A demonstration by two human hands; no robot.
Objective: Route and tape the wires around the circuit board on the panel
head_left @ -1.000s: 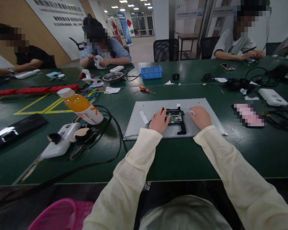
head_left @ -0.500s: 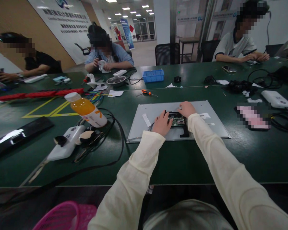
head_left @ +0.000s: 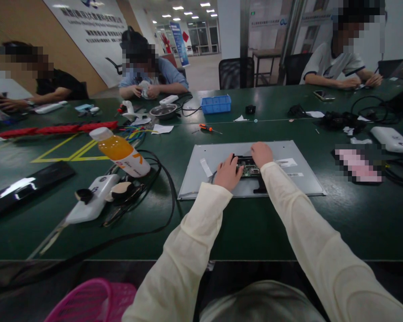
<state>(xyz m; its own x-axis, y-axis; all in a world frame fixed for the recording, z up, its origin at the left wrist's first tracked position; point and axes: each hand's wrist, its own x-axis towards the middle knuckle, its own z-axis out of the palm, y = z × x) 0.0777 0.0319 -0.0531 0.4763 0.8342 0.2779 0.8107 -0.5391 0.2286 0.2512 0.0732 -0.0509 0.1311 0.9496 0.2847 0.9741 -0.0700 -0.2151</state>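
A flat grey metal-backed panel (head_left: 196, 172), which looks like the back of a display, lies on the table in front of me. On its middle sit a green circuit board (head_left: 250, 171) and a black plastic frame (head_left: 260, 187) around it. My left hand (head_left: 227, 173) has its fingers bent over the frame's left side, its thumb by the board. At the frame's upper right corner, my right hand (head_left: 262, 154) has its fingers curled down on it; their tips are hidden. A white strip (head_left: 206, 167) and a white label (head_left: 286, 163) are on the panel.
Beyond the panel lie an orange-handled screwdriver (head_left: 206, 128) and a blue basket (head_left: 216, 104). An orange drink bottle (head_left: 120, 153), a white power bank (head_left: 96, 199) and black cables are on my left. A pink phone (head_left: 358, 165) lies right. Several people sit across.
Both hands stay on the black frame with hardly any movement; the right wrist has shifted slightly. The view has turned a little.
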